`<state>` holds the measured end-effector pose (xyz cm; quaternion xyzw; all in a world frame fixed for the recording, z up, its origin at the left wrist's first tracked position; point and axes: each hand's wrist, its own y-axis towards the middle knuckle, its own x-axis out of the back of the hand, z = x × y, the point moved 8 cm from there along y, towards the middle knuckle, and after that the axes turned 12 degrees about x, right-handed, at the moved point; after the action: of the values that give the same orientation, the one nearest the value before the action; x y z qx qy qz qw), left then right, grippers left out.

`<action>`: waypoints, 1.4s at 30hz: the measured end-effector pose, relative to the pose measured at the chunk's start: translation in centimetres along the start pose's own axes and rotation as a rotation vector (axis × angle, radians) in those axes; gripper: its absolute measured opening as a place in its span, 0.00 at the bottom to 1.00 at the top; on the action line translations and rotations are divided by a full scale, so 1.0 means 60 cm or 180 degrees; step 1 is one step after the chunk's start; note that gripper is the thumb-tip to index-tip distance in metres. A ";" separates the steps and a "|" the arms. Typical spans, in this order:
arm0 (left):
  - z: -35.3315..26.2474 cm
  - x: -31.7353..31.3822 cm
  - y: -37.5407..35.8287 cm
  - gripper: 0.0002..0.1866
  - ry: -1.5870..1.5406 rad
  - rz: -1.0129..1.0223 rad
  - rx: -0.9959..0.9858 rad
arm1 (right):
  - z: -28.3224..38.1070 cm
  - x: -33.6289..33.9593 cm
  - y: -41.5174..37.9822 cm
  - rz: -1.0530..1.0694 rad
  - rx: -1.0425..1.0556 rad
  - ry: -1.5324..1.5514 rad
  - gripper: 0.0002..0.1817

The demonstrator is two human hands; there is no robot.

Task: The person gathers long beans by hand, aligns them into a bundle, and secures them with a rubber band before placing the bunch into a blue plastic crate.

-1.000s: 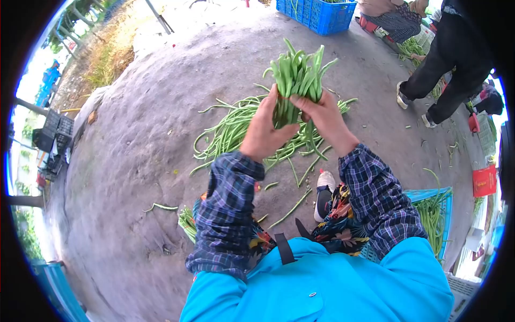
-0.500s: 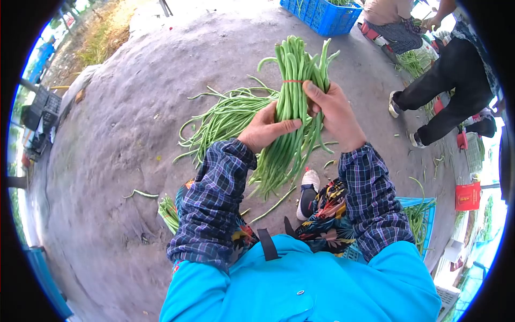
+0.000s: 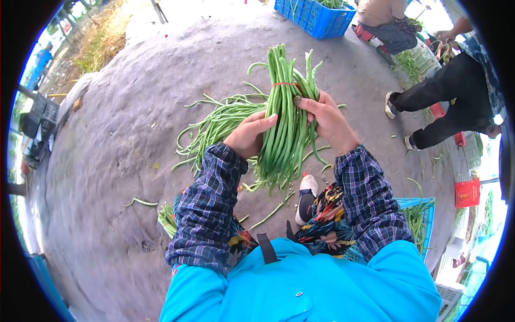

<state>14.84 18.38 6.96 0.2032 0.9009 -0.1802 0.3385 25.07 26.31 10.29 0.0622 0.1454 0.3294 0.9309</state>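
Between my hands is a thick bundle of long green beans (image 3: 282, 126), with a red band (image 3: 285, 84) around its upper part. My left hand (image 3: 251, 133) is closed on the bundle's left side, its thumb lying across the front and its other fingers hidden behind. My right hand (image 3: 326, 118) grips the right side just below the band, thumb pressed on the beans. A few bean ends stick out at the upper right, apart from the main bunch. Behind the bundle, a loose pile of long beans (image 3: 217, 126) lies on the ground.
A blue crate (image 3: 316, 20) with beans stands at the top. Another crate of beans (image 3: 428, 222) is at my right. Another bundle (image 3: 167, 219) lies by my left sleeve. Two people are at the upper right, one in black trousers (image 3: 456, 99). Stray beans (image 3: 140, 202) lie on the ground.
The bundle and both hands have shifted slightly left. My left hand has turned, and its thumb now points more upward along the beans. Both hands still hold the bundle.
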 end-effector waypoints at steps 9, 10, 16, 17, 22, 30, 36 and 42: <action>-0.011 -0.060 -0.014 0.35 0.0664 0.0494 0.0303 | 0.002 -0.006 -0.015 -0.0038 0.0035 0.0411 0.16; -0.016 -0.066 -0.017 0.32 0.0870 0.0320 0.0227 | 0.007 -0.010 -0.015 0.0034 0.0079 0.0410 0.17; -0.008 -0.052 -0.001 0.27 0.1061 -0.0037 -0.0070 | 0.041 -0.031 -0.014 -0.0023 0.0150 -0.0002 0.15; -0.008 -0.049 0.001 0.25 0.1014 -0.0084 -0.0145 | 0.043 -0.025 -0.016 -0.0106 0.0184 -0.0002 0.15; 0.018 -0.006 0.004 0.29 0.0692 -0.0214 -0.0135 | 0.074 0.058 -0.052 -0.0592 0.0594 0.0934 0.13; 0.016 0.065 0.002 0.32 0.0150 -0.0012 -0.0478 | 0.365 0.219 -0.299 -0.2055 0.1904 -0.1024 0.14; -0.001 0.023 0.009 0.30 0.0155 0.0193 -0.0472 | 0.646 0.261 -0.550 -0.2970 0.1879 -0.3440 0.16; -0.001 0.017 -0.001 0.22 0.0836 -0.0307 -0.0353 | 0.566 0.418 -0.753 -0.3234 -0.0621 -0.5976 0.22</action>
<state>14.04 18.59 6.31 0.1625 0.9547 -0.1180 0.2194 81.11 6.46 27.23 0.1482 -0.6467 -0.2660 0.6994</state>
